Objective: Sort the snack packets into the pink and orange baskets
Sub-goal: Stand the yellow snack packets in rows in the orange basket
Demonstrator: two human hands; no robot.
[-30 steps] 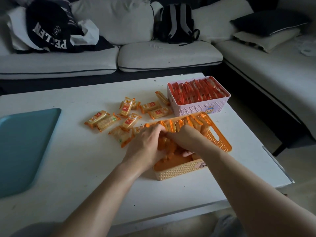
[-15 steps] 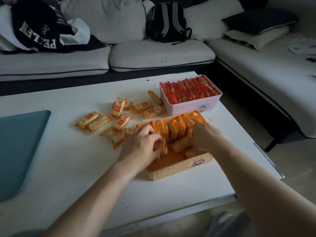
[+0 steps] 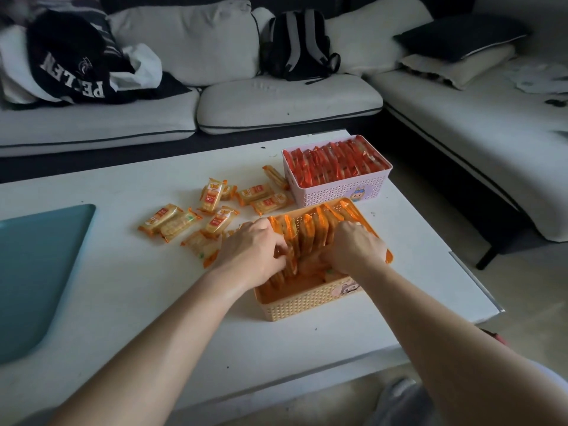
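Gripping upright packets [image 3: 310, 238] inside the orange basket [image 3: 307, 305], left hand [image 3: 250, 252] faces right hand [image 3: 356, 249].

Dim, flat indoor light, dark vignetted corners, wide-angle edge bending, soft focus throughout

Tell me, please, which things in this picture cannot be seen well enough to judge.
All in the head view:
- Fingertips of the left hand and right hand: buried among orange packets in the orange basket, so their grip is unclear.
- Print on the loose packets: too small to read.
- Blue tray: cut off by the left edge.
- Inside of the pink basket: hidden below its top row of red packets.
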